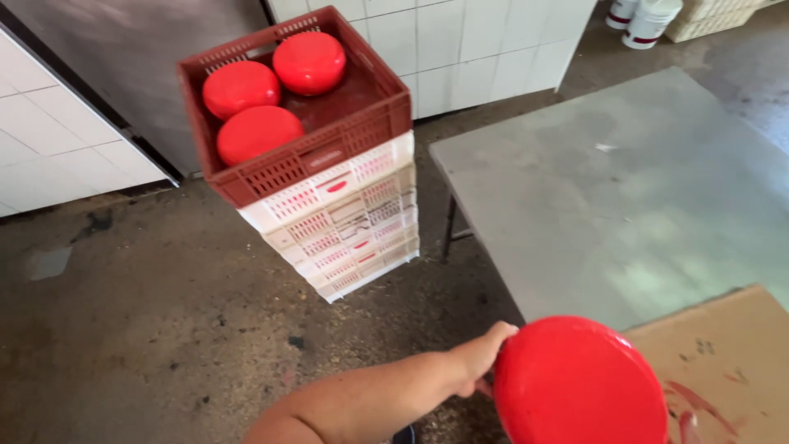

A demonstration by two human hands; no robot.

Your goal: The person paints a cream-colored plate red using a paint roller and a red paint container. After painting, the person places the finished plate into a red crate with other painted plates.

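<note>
My left hand (483, 355) grips the left edge of a big round red wax-coated cheese wheel (579, 385) at the bottom of the view, next to the near corner of the table. My forearm reaches in from the lower left. My right hand is not visible; it may be hidden behind the wheel. Farther off, a dark red plastic crate (329, 146) holds three more red cheese wheels (256, 133) and leaves free room at its right front. It rests on a stack of white crates (345, 230).
A grey metal table (625, 189) fills the right side, with a red-stained sheet of cardboard (723, 353) on its near corner. The floor is rough concrete. White tiled walls and a metal door stand behind the crates. White buckets (649, 20) sit at the far right.
</note>
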